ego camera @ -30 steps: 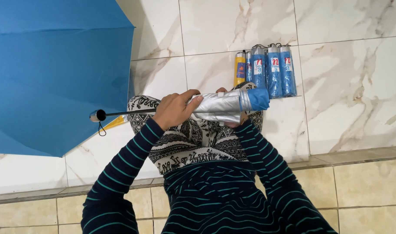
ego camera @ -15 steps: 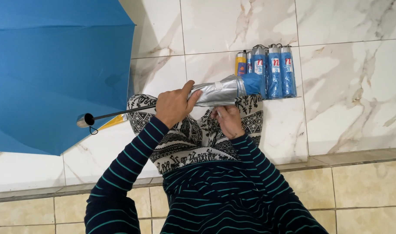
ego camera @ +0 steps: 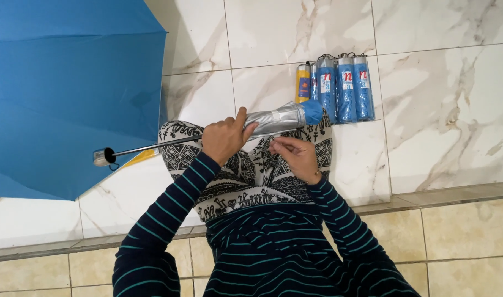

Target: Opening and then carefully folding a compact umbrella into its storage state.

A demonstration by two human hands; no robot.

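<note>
Since half a second ago the right hand (ego camera: 295,157) has drawn slightly away from the folded umbrella (ego camera: 279,118), and the shaft's handle end (ego camera: 104,157) has dropped a little lower against the open canopy.

At present the left hand (ego camera: 225,140) is closed around the folded umbrella where its silver, gathered fabric meets the thin metal shaft, thumb raised along the fabric. From that grip the umbrella runs both ways: the silver bundle slants up to the right and ends in a blue tip, and the bare shaft reaches left to the handle end with its small loop. The right hand sits just below the silver fabric, fingers pinched narrowly together on something too small to make out; whether they touch the fabric cannot be told. Both forearms, in dark sleeves with thin green stripes, angle up from the lower edge and meet over the lap, which is covered in black-and-white patterned cloth (ego camera: 251,176).

Just beyond the blue tip, a row of rolled blue umbrellas (ego camera: 345,88) with one yellow one (ego camera: 302,82) at its left lies side by side on the floor (ego camera: 444,99), which is white marble tile with brown veining. A large open blue umbrella (ego camera: 64,82) fills the upper left. Nearer the person, a step edge gives way to beige tiles (ego camera: 460,231).
</note>
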